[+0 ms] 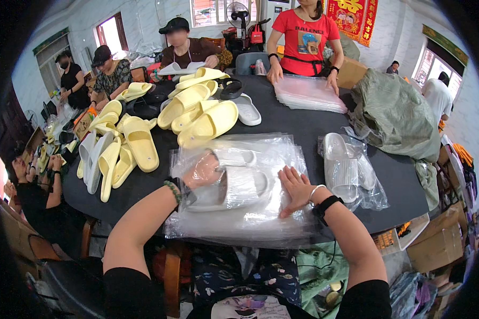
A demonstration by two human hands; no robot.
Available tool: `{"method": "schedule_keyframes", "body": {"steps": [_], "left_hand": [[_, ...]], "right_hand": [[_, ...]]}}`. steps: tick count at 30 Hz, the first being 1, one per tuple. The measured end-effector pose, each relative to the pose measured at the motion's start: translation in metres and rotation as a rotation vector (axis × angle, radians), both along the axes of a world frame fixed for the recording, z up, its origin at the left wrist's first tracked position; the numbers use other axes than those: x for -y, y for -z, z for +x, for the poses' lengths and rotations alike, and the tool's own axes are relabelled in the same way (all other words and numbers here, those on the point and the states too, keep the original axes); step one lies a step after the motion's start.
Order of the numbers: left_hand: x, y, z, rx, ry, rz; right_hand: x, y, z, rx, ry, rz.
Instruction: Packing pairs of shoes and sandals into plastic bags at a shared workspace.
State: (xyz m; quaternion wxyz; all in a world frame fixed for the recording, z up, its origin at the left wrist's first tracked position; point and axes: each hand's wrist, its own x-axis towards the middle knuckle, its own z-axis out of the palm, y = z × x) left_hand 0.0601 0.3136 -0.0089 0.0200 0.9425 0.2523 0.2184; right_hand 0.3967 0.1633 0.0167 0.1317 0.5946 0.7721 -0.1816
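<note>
A pair of white slippers lies inside a clear plastic bag, on top of a stack of clear plastic bags on the table before me. My left hand reaches into the bag's mouth from the left, its fingers curled at the ends of the slippers; the film partly veils them. Fingers spread, my right hand presses flat on the bag just right of the slippers. Right of the stack lies another bagged pair of white slippers, apart from my hand.
Beyond my hands, yellow slippers lie heaped on the black table, with white and black ones among them. Across it, a person in red holds a stack of clear bags. A green sack bulges at the right. Other people work at the left.
</note>
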Motion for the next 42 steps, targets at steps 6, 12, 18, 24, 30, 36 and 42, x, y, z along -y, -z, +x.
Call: {"method": "schedule_keyframes", "body": {"steps": [6, 12, 18, 24, 30, 36, 42], "left_hand": [[0.012, -0.019, -0.094, -0.142, -0.298, 0.004], [0.038, -0.034, -0.202, 0.105, -0.641, -0.082], [0.058, -0.132, -0.221, 0.207, -0.863, -0.115], [0.084, -0.167, -0.123, 0.181, -0.509, 0.289], [0.111, -0.154, 0.018, 0.236, -0.086, 0.102], [0.102, -0.067, 0.125, 0.076, -0.161, -0.054], [0.1, -0.037, 0.135, 0.043, -0.283, -0.185]], "right_hand": [[0.002, -0.007, -0.008, 0.033, 0.007, -0.001], [0.0, -0.009, -0.007, 0.041, -0.003, 0.009], [0.01, -0.013, -0.006, 0.027, -0.019, 0.098], [0.056, -0.038, -0.033, 0.035, -0.065, 0.316], [0.105, -0.019, -0.044, -0.061, -0.075, 0.336], [0.122, 0.024, -0.037, -0.134, -0.087, 0.362], [0.124, 0.023, -0.042, -0.15, -0.049, 0.402]]}}
